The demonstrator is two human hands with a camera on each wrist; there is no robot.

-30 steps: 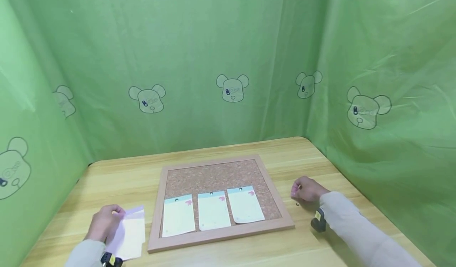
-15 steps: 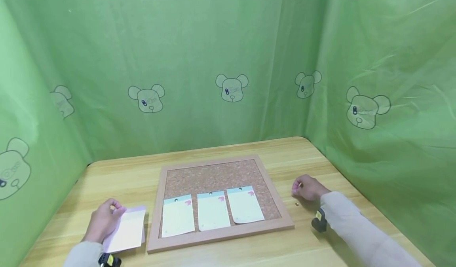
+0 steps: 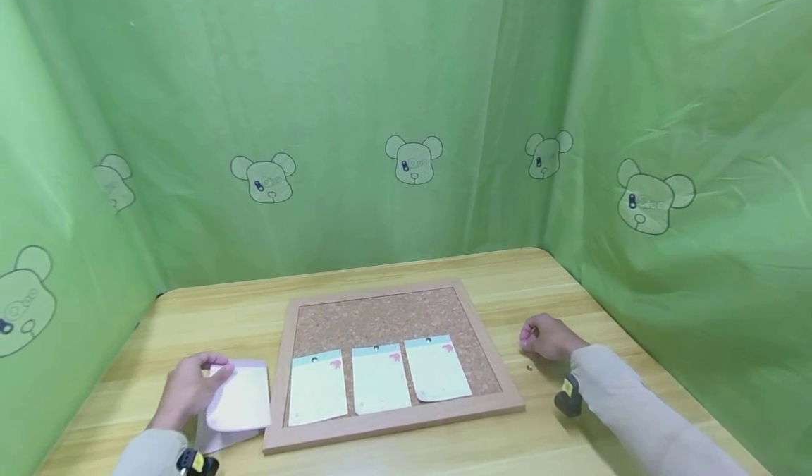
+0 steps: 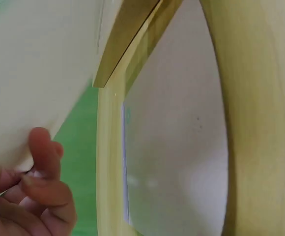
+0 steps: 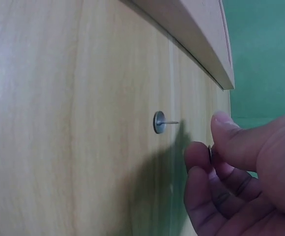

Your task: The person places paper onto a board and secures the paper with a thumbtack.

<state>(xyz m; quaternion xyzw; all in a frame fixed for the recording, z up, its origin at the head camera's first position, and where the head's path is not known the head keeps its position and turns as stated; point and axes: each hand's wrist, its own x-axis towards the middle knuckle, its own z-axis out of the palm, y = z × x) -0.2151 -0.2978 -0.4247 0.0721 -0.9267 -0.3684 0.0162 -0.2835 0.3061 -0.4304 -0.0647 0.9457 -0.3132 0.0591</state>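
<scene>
At the left of the head view my left hand [image 3: 190,390] pinches the top edge of a sheet of note paper [image 3: 241,395] between thumb and fingers. The sheet is lifted off more note paper [image 3: 223,439] lying on the table. In the left wrist view the raised sheet [image 4: 29,73] fills the upper left. My right hand [image 3: 548,336] hovers at the board's right side. Between its thumb and index finger the right wrist view shows a thumbtack [image 5: 210,153], mostly hidden. Close by, another thumbtack [image 5: 158,122] lies on the table, point up.
A wood-framed corkboard [image 3: 380,314] lies mid-table. Three notes, the left one [image 3: 317,390], the middle one [image 3: 380,381] and the right one [image 3: 438,371], are tacked along its lower part. A green curtain [image 3: 342,109] surrounds the table [image 3: 216,307].
My left hand has raised the pinched sheet and moved it a little to the right, toward the board's frame, uncovering paper beneath. My right hand has stayed in place.
</scene>
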